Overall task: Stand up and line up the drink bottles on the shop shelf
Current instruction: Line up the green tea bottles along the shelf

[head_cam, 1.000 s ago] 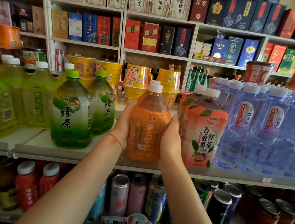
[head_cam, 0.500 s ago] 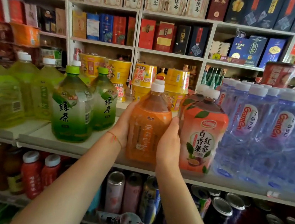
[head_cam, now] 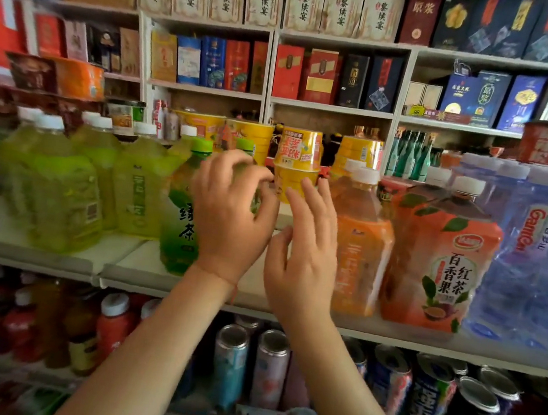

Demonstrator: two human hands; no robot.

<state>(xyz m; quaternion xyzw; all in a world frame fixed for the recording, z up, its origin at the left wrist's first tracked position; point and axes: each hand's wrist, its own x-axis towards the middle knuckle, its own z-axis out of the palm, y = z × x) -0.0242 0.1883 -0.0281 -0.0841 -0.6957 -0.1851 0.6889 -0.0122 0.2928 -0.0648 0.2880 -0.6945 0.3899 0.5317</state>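
From the head camera, your left hand (head_cam: 230, 215) hovers with fingers loosely curled, holding nothing, before the green plastic tea bottle (head_cam: 181, 216). Your right hand (head_cam: 305, 249), fingers spread, is beside the upright orange plastic tea bottle (head_cam: 359, 248) on the white shop shelf (head_cam: 128, 258).

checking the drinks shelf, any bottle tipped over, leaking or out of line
Nothing stands out. The green tea bottle, orange tea bottle and passion fruit tea bottle stand upright; no spill shows on the shelf.

Both forearms are bare, sleeveless in view, with a thin red string bracelet (head_cam: 234, 292) on the left wrist
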